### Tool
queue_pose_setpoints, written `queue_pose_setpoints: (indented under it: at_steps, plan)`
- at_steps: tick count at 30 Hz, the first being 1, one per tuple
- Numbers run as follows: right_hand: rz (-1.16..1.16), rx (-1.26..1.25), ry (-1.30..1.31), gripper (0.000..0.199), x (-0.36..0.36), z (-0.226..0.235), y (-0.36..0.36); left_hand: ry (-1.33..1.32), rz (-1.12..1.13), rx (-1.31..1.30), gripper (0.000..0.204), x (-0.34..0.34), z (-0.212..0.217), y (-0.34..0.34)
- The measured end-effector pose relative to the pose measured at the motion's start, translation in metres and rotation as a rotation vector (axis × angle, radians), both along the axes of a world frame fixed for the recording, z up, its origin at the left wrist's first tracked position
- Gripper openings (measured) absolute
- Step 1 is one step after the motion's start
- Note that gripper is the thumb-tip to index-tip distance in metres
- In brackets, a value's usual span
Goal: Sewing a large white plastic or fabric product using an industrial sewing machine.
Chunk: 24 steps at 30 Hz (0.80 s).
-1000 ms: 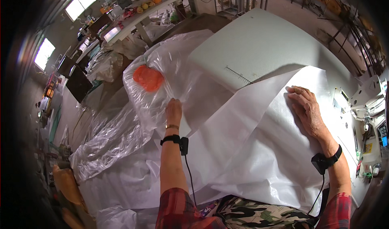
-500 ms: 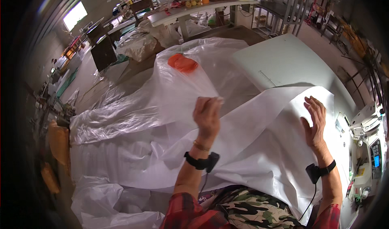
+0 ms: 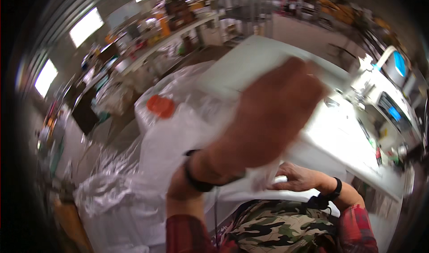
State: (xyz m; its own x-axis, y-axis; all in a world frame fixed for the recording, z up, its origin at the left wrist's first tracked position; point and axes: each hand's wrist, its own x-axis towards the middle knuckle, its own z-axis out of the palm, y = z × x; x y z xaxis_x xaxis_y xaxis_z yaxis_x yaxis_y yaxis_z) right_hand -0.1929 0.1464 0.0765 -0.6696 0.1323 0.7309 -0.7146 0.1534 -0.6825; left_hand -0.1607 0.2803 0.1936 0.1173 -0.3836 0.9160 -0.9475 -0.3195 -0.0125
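Right now the left hand (image 3: 277, 107) hangs high in front of the body, badly blurred, above the near side of the pale surface (image 3: 246, 56); whether its grip is closed, or has anything in it, I cannot tell. The right hand (image 3: 299, 177) sits low, just above the camouflage cloth (image 3: 277, 221) on the lap; its fingers are curled with the thumb opposite, and the grip seems closed on a fold of the white sheet (image 3: 176, 139). That sheet lies in loose folds across the person's front, spreading to the left and passing close above the lap; beyond it, on the left, crumpled clear plastic (image 3: 107, 190) lies alongside, with an orange bundle (image 3: 161, 106) near its far end; a white machine (image 3: 389, 103) with a small lit screen stands on the right, by the brightly lit part of the surface.

Judging by the look of it, the sheet should be light for its spread, limp and rather slick, quick to crease but not fragile; a single layer would probably slide between the fingers, so the edge, doubled over and pinched between thumb and fingers, seems the best hold; two points well apart along that edge would likely keep it from sagging.
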Motion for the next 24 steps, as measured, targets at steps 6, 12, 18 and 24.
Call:
queue_pose_setpoints:
  at_steps: [6,12,18,24]
  plan:
    - [-2.261,-0.542,0.637,0.024,-0.054,0.007,-0.169,0.651,0.158,-0.255,0.017,0.084,0.001,0.050]
    - [-3.199,-0.455,0.741,0.014,-0.038,0.001,-0.178,0.623,0.356,0.076,0.031,0.140,-0.077,0.020]
    - [-2.496,0.447,-1.534,0.061,-0.070,-0.014,-0.075,0.520,0.338,0.317,0.033,0.147,-0.068,-0.064]
    - [-2.496,0.007,-1.850,0.009,-0.037,-0.048,-0.112,0.241,0.187,0.390,0.035,0.167,-0.048,-0.047]
